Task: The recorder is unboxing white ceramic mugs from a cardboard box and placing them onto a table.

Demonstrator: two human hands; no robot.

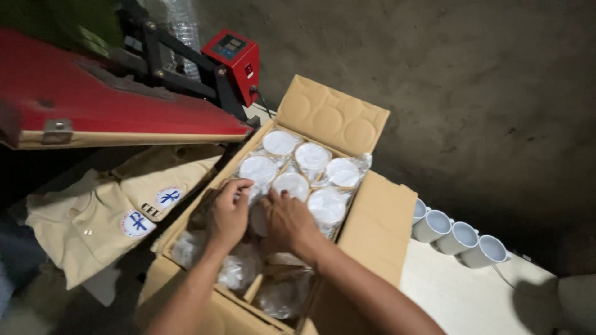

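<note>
An open cardboard box [379, 217] sits in front of me, divided into cells that hold several white mugs [280, 142] wrapped in clear plastic. My left hand [228, 211] and my right hand [287, 222] reach into the middle of the box. Both sets of fingers close on one wrapped mug [257, 214] between them, mostly hidden by the hands. More wrapped mugs [239, 270] lie in the near cells below my wrists.
A red heat press [118, 99] with a control unit [234, 53] stands at the left. Beige shirts with round badges [105, 214] lie under it. Three unwrapped white mugs [456, 237] stand in a row on the pale table [465, 298] right of the box.
</note>
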